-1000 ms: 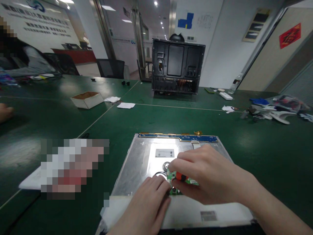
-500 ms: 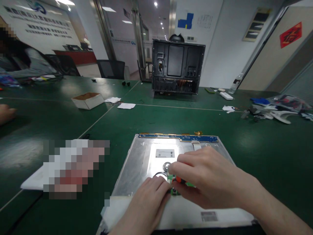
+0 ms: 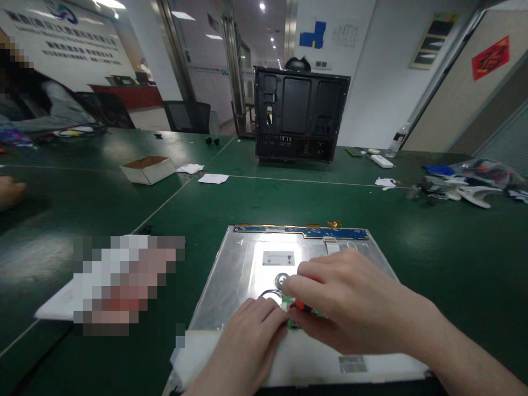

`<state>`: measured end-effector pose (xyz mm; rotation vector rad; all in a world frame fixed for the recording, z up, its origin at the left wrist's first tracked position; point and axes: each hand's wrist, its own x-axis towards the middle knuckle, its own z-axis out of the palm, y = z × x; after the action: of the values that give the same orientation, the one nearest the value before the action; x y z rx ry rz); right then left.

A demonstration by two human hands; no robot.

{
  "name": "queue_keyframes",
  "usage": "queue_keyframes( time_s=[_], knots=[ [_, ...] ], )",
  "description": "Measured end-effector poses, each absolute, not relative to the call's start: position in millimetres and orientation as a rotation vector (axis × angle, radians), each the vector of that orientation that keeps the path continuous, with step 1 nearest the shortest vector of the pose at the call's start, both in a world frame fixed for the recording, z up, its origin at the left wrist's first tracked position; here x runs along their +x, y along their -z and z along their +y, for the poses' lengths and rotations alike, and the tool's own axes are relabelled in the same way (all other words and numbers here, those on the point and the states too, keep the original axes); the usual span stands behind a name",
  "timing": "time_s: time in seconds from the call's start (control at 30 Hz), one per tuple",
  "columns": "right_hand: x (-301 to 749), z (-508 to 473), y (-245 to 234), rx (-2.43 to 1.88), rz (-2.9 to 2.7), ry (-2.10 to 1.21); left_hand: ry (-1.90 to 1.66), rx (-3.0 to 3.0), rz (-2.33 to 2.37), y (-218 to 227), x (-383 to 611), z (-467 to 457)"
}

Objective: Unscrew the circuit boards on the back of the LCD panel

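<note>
A flat metal display panel (image 3: 247,258) lies face down before me, with a narrow blue circuit board (image 3: 272,230) along its far edge and a white strip nearest me. My right hand (image 3: 342,300) is closed round a screwdriver (image 3: 300,305), of which only a bit of red and black handle shows. Its tip is hidden by my fingers over a small green circuit board (image 3: 294,324) on the panel. Close beside it, my left hand (image 3: 256,335) rests with fingers pressed together at the board's left edge. What those fingertips pinch, if anything, is hidden.
Across the green table (image 3: 239,203) a black computer case (image 3: 297,110) stands upright. An open white box (image 3: 148,170) and paper scraps (image 3: 213,179) lie left of it. Plastic bags and parts (image 3: 474,176) are piled at right, near a bottle (image 3: 398,140). Another person's hand (image 3: 11,192) shows far left.
The black computer case has turned and tilted slightly, so its lower part looks different. My hands have shifted only a little, staying at the green board.
</note>
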<state>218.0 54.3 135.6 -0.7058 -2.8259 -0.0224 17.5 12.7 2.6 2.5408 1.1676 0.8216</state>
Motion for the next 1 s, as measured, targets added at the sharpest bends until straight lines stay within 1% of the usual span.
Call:
queue_keyframes(
  time_s=[0.17, 0.4, 0.53, 0.77, 1.0],
  knots=[
    [217.4, 53.0, -136.5, -0.729, -2.844, 0.011, -0.842, 2.526, 1.166, -4.2, 17.9, 11.0],
    [217.2, 54.8, -134.9, -0.726, -2.841, 0.003, -0.763, 2.466, 1.187, -5.8, 16.2, 8.5],
    [218.0, 54.1, -135.5, -0.733, -2.853, -0.002, -0.796, 2.483, 1.175, -3.8, 15.9, 9.6],
    [218.1, 53.4, -142.0, -0.745, -2.892, -0.200, -0.762, 2.478, 1.166, -7.4, 17.5, 10.8],
    [218.8, 53.7, -138.5, -0.753, -2.862, -0.074, -0.738, 2.464, 1.170, -10.0, 17.1, 9.8]
  ],
)
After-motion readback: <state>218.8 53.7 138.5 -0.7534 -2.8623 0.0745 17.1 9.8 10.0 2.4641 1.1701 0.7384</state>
